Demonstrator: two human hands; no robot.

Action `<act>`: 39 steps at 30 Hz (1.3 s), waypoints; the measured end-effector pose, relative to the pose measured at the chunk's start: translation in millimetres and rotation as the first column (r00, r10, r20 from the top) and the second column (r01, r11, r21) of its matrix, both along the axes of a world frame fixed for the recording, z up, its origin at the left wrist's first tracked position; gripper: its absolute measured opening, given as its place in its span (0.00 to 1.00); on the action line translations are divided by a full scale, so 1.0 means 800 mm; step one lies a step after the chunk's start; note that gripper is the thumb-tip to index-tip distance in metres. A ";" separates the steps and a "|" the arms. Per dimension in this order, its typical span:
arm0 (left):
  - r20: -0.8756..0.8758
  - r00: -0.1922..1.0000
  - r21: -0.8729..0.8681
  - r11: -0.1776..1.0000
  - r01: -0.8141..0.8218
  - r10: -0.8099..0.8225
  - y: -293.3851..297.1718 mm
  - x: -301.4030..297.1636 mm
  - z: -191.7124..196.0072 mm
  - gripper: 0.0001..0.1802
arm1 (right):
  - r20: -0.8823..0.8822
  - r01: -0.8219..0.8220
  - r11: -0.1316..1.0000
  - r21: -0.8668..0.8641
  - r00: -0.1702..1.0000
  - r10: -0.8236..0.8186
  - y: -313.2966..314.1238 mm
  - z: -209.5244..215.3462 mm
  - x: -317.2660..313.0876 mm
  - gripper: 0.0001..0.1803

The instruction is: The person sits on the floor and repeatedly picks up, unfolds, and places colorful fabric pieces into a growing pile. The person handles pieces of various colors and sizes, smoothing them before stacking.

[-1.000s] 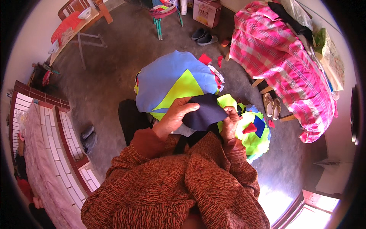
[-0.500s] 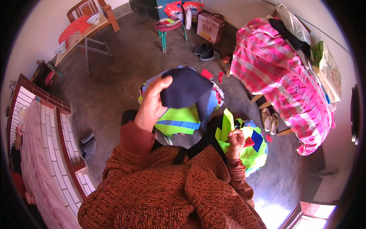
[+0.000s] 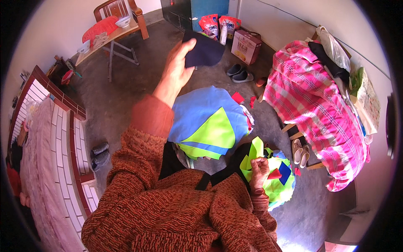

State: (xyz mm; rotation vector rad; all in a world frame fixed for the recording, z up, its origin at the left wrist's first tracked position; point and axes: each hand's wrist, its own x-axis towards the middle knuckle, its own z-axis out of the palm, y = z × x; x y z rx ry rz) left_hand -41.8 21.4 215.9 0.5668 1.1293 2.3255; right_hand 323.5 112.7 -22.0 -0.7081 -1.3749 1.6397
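A dark navy piece of cloth [image 3: 205,50] hangs from my left hand [image 3: 175,69], pinched between thumb and fingers, held out ahead at arm's length. Below it a rounded heap is topped with blue cloth [image 3: 195,109] and a lime-green cloth piece [image 3: 216,130] that has a blue stripe. At the right my right hand [image 3: 259,170] is closed, thumb against fingers; what it grips, if anything, does not show. Around that hand lies a pile of lime-green scraps [image 3: 275,189] with a blue scrap [image 3: 284,173] and a red scrap [image 3: 275,174] on it.
Red scraps [image 3: 238,98] lie on the floor beside the heap. Dark slippers [image 3: 240,73], a carton [image 3: 246,46] and detergent bags [image 3: 229,26] stand farther back. Pink checked cloth [image 3: 310,109] drapes furniture at right, with pale shoes [image 3: 300,152] below. A bench [image 3: 111,38] holds bowls.
My left hand has lifted the navy cloth forward and away from the heap, uncovering the blue cloth. My right hand keeps its closed pose by the lime-green scraps. The whole view has shifted.
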 end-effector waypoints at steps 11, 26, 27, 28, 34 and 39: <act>0.367 0.921 -0.043 0.986 0.161 -0.134 -0.130 0.077 -0.234 0.19 | 0.059 0.007 1.000 0.027 0.998 -0.008 -0.008 0.017 -0.006 0.08; 0.230 0.973 -0.112 0.993 0.025 0.001 -0.166 0.074 -0.242 0.15 | 0.066 -0.013 0.998 0.060 0.998 0.009 0.000 0.004 -0.007 0.08; 0.241 0.970 -0.129 0.992 0.016 0.016 -0.169 0.073 -0.249 0.14 | 0.065 -0.014 0.998 0.057 0.998 0.010 0.000 0.003 -0.006 0.08; 0.256 0.965 -0.145 0.989 -0.016 0.053 -0.172 0.073 -0.254 0.12 | 0.064 -0.015 0.998 0.053 0.998 0.012 0.000 0.003 -0.006 0.08; 0.173 0.966 -0.287 0.948 -0.138 0.193 -0.188 0.063 -0.277 0.07 | 0.057 -0.021 0.999 0.029 0.998 0.020 -0.001 0.010 -0.008 0.08; -0.165 0.919 -0.515 0.764 -0.390 0.358 -0.189 0.069 -0.292 0.16 | 0.057 -0.026 0.999 0.026 0.998 0.024 -0.003 0.012 -0.008 0.08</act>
